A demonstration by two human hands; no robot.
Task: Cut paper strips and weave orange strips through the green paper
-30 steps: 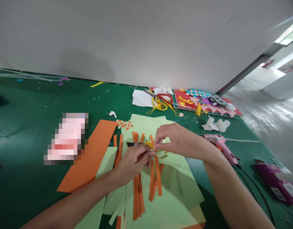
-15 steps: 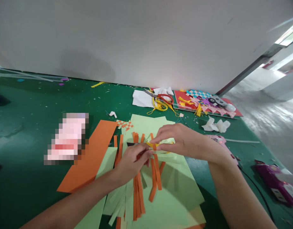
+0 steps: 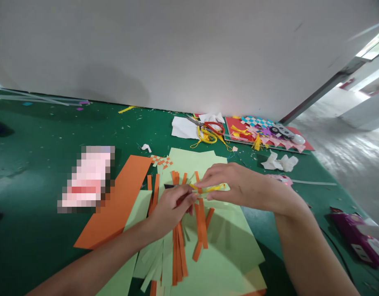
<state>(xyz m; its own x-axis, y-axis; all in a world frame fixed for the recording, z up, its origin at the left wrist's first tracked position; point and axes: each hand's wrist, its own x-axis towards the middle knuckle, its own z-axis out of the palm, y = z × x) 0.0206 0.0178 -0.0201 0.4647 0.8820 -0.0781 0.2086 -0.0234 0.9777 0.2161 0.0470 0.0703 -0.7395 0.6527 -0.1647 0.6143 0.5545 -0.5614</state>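
Note:
My left hand (image 3: 174, 205) is closed, thumb and fingers pinching crossed orange and pale green paper strips. A dark object with a reddish part sits partly hidden beneath it; its kind I cannot make out. To its right, my right hand (image 3: 231, 185) has thumb and forefinger apart, the forefinger tip at an upright orange paper strip (image 3: 202, 226). Something thin and yellow (image 3: 217, 188) shows between those fingers, on or beside a pale green strip. More orange strips (image 3: 177, 255) and cut green strips (image 3: 152, 257) hang or lie below my left hand on pale green sheets (image 3: 226, 250).
An orange sheet (image 3: 121, 201) and a blurred-out pink item (image 3: 87, 176) lie left. Behind are scissors (image 3: 216, 127), white paper (image 3: 183, 126), a small woven checkered piece (image 3: 161, 160) and a red board (image 3: 300, 137) with craft pieces. Crumpled tissue (image 3: 278, 161) and a purple device (image 3: 359, 238) stand right.
My right hand has shifted slightly right and its fingers have spread, uncovering more of the yellow piece. The orange strip under it has moved a little. My left hand stays in place.

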